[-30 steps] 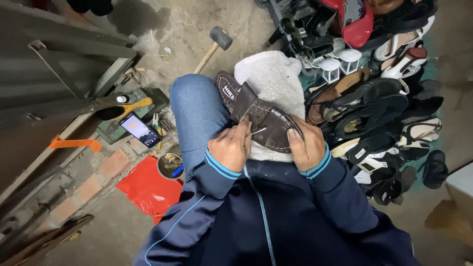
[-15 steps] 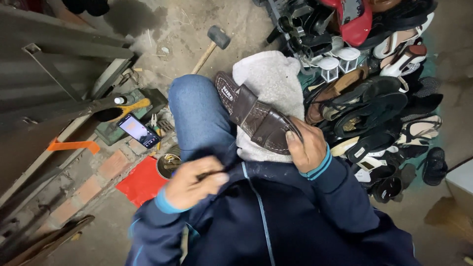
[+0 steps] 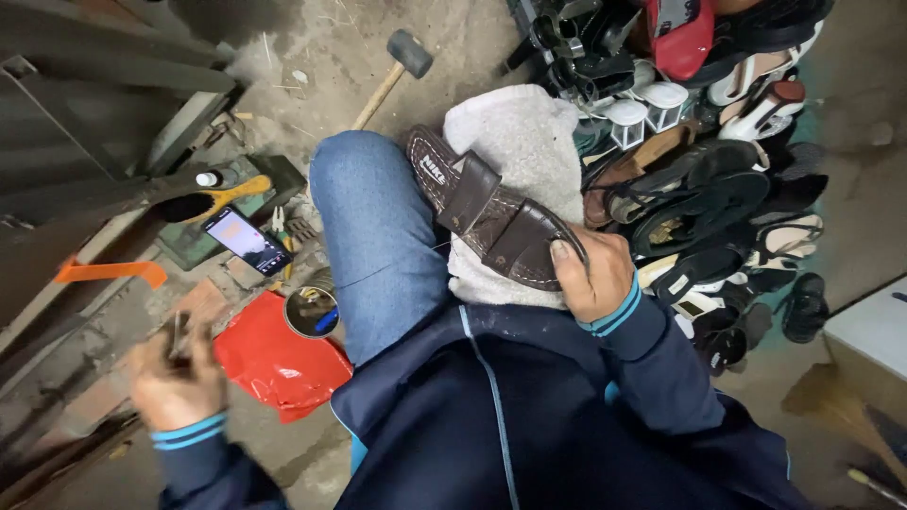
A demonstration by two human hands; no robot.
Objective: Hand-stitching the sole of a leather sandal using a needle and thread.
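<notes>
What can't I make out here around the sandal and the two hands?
- Head view: the left hand is motion-blurred; the thin tool it grips cannot be identified.
- Head view: the right hand covers the heel end of the brown sandal.
- Head view: the thread running from the sandal is too fine to follow.
- Head view: the phone screen is too small to read.

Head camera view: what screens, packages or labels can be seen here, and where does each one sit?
Phone: lit rectangular screen, lying on the ground left of the knee.
Red plastic bag: crumpled, on the ground near the left hand.
Round tin: open, by the bag.
Brown sandal: light lettering on its insole, held by the right hand.
</notes>
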